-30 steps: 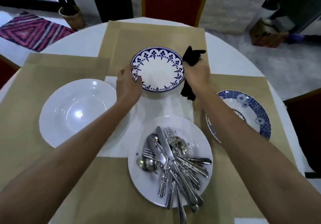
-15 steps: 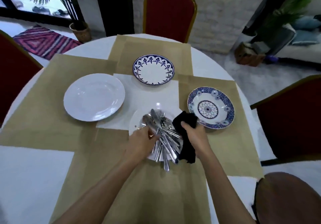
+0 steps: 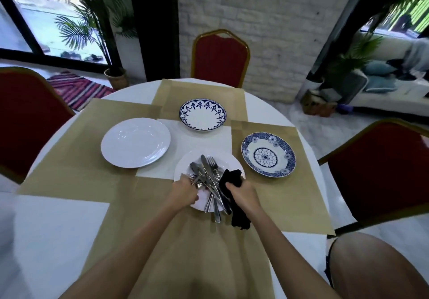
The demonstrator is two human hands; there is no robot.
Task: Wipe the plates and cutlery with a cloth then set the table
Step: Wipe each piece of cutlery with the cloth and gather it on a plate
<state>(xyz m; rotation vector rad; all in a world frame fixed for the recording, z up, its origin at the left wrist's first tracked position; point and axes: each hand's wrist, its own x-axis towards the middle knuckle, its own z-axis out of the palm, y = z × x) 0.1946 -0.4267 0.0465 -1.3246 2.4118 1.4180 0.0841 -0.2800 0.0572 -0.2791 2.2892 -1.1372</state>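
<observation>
A white plate near the table's front holds a pile of steel cutlery, knives, forks and spoons. My left hand reaches into the pile from the left and its fingers curl around some cutlery handles. Just right of the pile, my right hand grips a black cloth, which hangs down over the plate's right edge. A plain white plate lies at the left. At the back sits a blue-rimmed plate, and a blue floral plate at the right.
The round white table carries tan placemats under the plates. Red chairs stand at the back, left and right. My knee shows at the lower right.
Both hands left the blue-rimmed plate at the back and came down to the cutlery plate. The view pulled back and up. The left hand has closed into the cutlery.
</observation>
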